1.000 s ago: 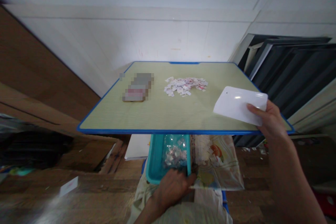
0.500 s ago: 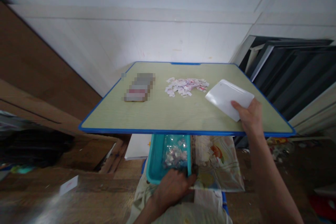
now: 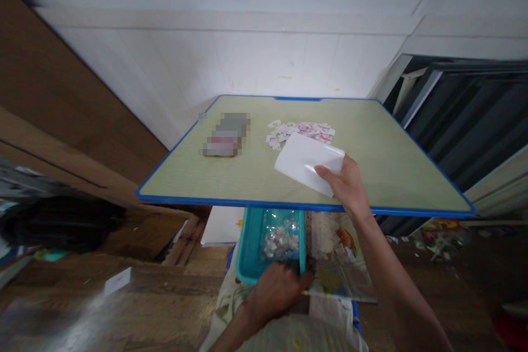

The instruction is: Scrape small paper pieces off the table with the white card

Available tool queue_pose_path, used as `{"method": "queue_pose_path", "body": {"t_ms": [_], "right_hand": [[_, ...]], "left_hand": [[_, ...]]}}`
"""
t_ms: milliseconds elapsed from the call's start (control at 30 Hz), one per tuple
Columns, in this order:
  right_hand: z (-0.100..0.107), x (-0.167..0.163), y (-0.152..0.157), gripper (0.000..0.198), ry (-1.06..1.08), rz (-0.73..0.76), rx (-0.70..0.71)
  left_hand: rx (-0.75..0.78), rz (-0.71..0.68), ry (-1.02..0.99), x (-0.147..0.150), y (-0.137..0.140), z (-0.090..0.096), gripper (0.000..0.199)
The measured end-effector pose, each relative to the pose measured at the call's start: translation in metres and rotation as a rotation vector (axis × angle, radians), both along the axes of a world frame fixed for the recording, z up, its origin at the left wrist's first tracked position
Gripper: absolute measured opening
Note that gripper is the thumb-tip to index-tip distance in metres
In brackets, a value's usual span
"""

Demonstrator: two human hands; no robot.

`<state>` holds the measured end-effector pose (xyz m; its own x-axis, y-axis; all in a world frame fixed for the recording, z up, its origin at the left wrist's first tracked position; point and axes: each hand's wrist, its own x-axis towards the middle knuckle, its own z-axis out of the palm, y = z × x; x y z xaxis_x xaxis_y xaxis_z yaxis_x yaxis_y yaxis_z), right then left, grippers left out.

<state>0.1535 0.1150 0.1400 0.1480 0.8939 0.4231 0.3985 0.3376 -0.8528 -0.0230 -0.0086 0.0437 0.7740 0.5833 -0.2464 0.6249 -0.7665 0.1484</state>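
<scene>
My right hand (image 3: 347,184) pinches a glossy white sheet (image 3: 307,162), thumb on top, tilted above the table just in front of the heap of small printed paper slips (image 3: 307,129). The sheet hides the heap's near side. Below the table's front edge, my left hand (image 3: 278,287) is closed on the near right corner of a teal plastic tray (image 3: 248,253); its fingertips are partly hidden. Inside the tray lie several small clear plastic bags (image 3: 281,239). A blurred-out phone-like object (image 3: 226,136) rests on the table's left side.
The pale table (image 3: 198,181) has a blue rim and stands against a white wall. Dark panels (image 3: 474,104) lean at its right. A patterned plastic cover (image 3: 338,253) lies beside the tray, white papers (image 3: 223,225) on its left. A black bag (image 3: 61,225) sits at far left.
My right hand has carried the white sheet leftward across the table, from right of the paper slips to in front of them. My left hand stays at the tray; the view has shifted slightly.
</scene>
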Motion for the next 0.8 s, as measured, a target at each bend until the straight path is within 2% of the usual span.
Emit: {"method": "queue_pose_path", "body": {"t_ms": [367, 667, 800], "right_hand": [[0.010, -0.017, -0.007, 0.032, -0.042, 0.116, -0.065], [0.010, -0.020, -0.004, 0.033, 0.052, 0.351, -0.191], [0.010, -0.019, -0.003, 0.032, 0.040, 0.383, -0.202]], "left_hand": [[0.015, 0.010, -0.023, 0.000, -0.001, -0.003, 0.023], [0.012, 0.000, -0.006, 0.000, -0.001, 0.000, 0.029], [0.002, 0.004, -0.008, 0.000, -0.002, 0.001, 0.029]]}}
